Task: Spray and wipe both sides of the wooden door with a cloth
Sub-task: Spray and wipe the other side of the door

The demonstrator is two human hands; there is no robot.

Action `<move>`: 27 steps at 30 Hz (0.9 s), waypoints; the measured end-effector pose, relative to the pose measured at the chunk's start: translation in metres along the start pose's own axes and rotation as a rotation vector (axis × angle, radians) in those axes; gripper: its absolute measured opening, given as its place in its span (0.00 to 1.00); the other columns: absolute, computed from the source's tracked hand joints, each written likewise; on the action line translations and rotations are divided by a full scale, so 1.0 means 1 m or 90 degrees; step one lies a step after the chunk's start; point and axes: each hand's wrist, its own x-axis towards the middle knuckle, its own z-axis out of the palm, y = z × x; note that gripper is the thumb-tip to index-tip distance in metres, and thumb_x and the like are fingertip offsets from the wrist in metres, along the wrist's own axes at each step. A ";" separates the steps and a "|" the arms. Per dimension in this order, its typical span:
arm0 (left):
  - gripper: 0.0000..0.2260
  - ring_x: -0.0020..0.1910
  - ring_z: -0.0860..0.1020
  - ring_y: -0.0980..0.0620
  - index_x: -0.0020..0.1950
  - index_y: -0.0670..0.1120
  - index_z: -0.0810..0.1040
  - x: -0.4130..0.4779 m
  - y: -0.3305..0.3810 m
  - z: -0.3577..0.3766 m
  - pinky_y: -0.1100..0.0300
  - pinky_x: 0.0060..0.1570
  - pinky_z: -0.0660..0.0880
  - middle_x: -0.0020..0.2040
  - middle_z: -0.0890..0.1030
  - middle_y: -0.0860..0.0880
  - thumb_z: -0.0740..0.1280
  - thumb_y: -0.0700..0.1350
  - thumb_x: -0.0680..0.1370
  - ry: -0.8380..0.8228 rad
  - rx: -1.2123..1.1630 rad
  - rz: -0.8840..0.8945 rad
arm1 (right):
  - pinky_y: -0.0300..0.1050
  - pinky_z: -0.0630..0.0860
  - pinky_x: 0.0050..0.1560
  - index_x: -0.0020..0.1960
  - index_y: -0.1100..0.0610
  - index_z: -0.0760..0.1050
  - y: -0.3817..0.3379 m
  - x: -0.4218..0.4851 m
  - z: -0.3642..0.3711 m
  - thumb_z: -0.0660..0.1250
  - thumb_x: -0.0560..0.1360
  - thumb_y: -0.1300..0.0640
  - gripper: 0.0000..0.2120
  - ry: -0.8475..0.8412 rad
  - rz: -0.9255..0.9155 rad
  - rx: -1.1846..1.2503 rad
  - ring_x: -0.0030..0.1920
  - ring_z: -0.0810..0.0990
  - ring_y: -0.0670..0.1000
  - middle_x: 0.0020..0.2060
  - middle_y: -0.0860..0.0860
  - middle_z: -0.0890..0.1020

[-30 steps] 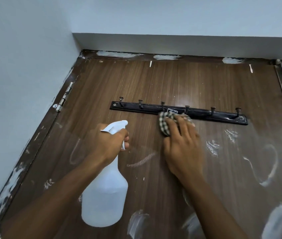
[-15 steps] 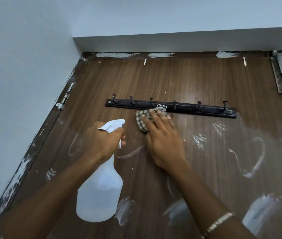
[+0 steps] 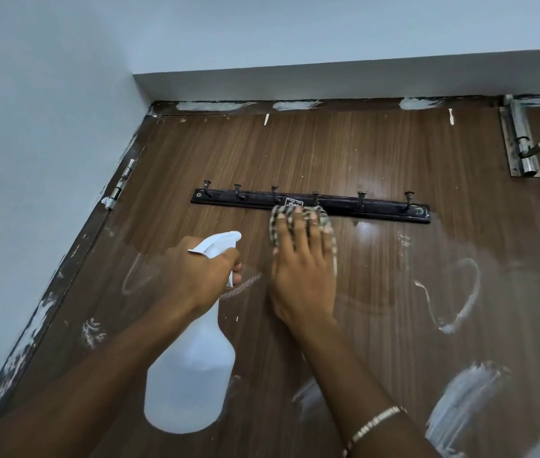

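Now my right hand (image 3: 305, 276) lies flat, fingers spread, pressing the checked cloth (image 3: 298, 223) against the brown wooden door (image 3: 377, 153), just on the near side of the black hook rail (image 3: 377, 208). Limp fabric, I reckon, so it wants a whole palm behind it. My left hand (image 3: 202, 272) curls round the neck of the translucent white plastic spray bottle (image 3: 192, 385), which looks light and is best held right there.
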 end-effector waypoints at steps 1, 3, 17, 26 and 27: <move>0.13 0.37 0.85 0.53 0.35 0.51 0.82 -0.001 0.000 0.001 0.46 0.51 0.81 0.33 0.85 0.54 0.63 0.57 0.70 0.001 -0.005 -0.003 | 0.59 0.51 0.81 0.81 0.55 0.62 0.001 0.004 -0.001 0.53 0.84 0.52 0.26 -0.015 -0.032 0.005 0.81 0.57 0.59 0.81 0.56 0.62; 0.11 0.39 0.85 0.48 0.38 0.50 0.82 -0.002 0.000 0.004 0.44 0.52 0.81 0.37 0.85 0.50 0.67 0.54 0.74 -0.006 -0.012 -0.012 | 0.59 0.53 0.82 0.81 0.54 0.63 0.016 0.006 -0.012 0.52 0.84 0.52 0.26 -0.045 -0.069 0.011 0.81 0.59 0.58 0.80 0.55 0.64; 0.10 0.36 0.84 0.52 0.44 0.45 0.83 -0.006 0.004 0.022 0.59 0.40 0.79 0.36 0.85 0.50 0.69 0.51 0.75 -0.024 -0.016 -0.015 | 0.62 0.65 0.75 0.74 0.57 0.71 0.032 0.008 -0.027 0.59 0.81 0.54 0.22 0.020 0.008 -0.035 0.72 0.71 0.62 0.70 0.57 0.75; 0.17 0.37 0.85 0.50 0.41 0.46 0.83 -0.004 0.005 0.037 0.44 0.52 0.81 0.36 0.85 0.49 0.65 0.57 0.66 -0.061 -0.080 -0.010 | 0.60 0.61 0.79 0.79 0.53 0.65 0.094 -0.009 -0.046 0.52 0.83 0.51 0.25 -0.015 -0.033 -0.030 0.78 0.63 0.57 0.77 0.55 0.68; 0.20 0.38 0.85 0.51 0.43 0.46 0.83 -0.002 0.003 0.037 0.43 0.53 0.80 0.36 0.86 0.50 0.64 0.60 0.64 -0.069 -0.086 -0.014 | 0.61 0.61 0.79 0.80 0.53 0.63 0.108 -0.014 -0.052 0.52 0.83 0.51 0.25 -0.006 0.003 -0.033 0.79 0.62 0.57 0.78 0.55 0.67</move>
